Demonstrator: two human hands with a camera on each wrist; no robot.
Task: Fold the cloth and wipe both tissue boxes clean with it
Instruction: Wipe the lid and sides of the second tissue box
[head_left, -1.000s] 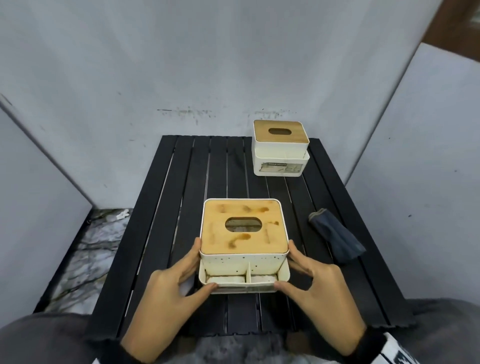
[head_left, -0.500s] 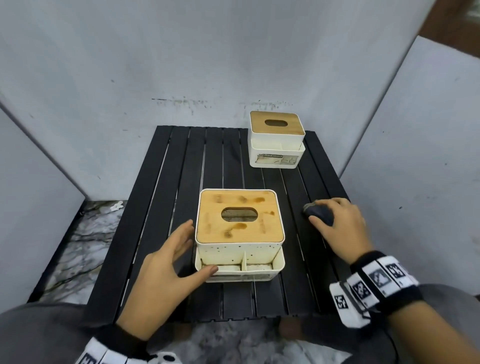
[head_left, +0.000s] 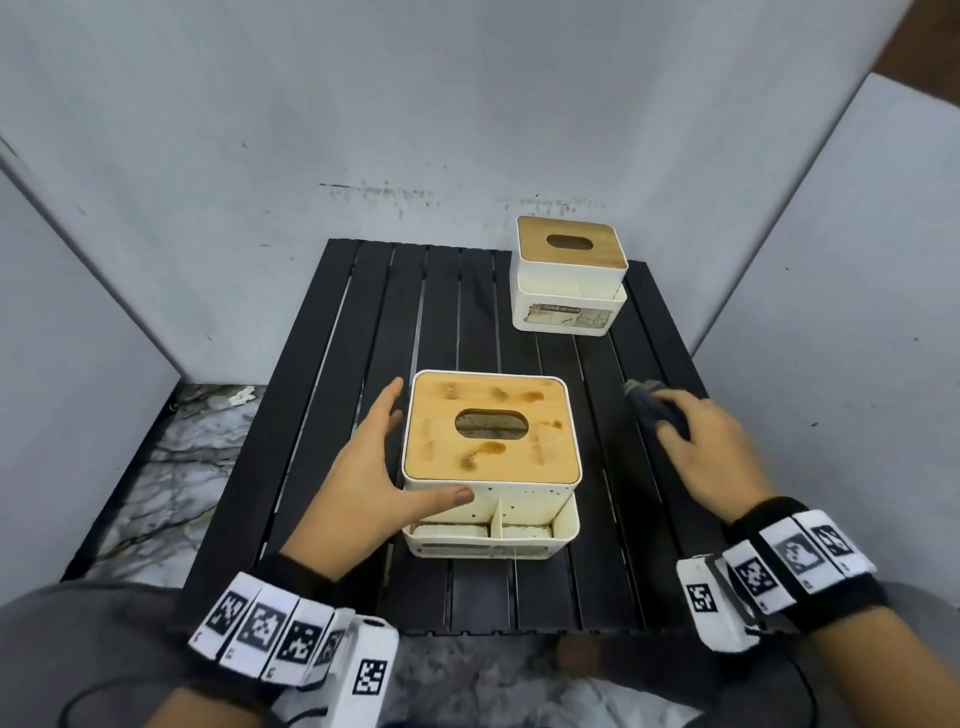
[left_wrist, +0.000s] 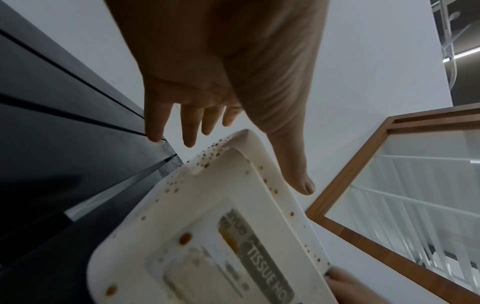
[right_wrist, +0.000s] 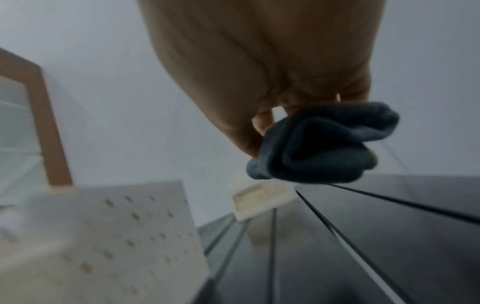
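Note:
A white tissue box (head_left: 491, 452) with a stained wooden lid sits near the front of the black slatted table (head_left: 457, 322); its speckled side (left_wrist: 215, 226) fills the left wrist view. My left hand (head_left: 374, 467) lies against its left side, fingers straight, thumb on the front corner. A second, cleaner tissue box (head_left: 569, 278) stands at the back right, also small in the right wrist view (right_wrist: 262, 200). My right hand (head_left: 701, 447) grips the bunched dark blue cloth (head_left: 652, 408) to the right of the near box; the cloth (right_wrist: 324, 144) is wadded in the fingers.
Grey wall panels close in the table at the back and on both sides. A marble-patterned floor (head_left: 171, 467) shows to the left of the table. Bare slats lie between the two boxes and left of the near box.
My right hand left the near box, moved right to the cloth and closed around it. My left hand stayed at the box's left side. The head view tilted down slightly.

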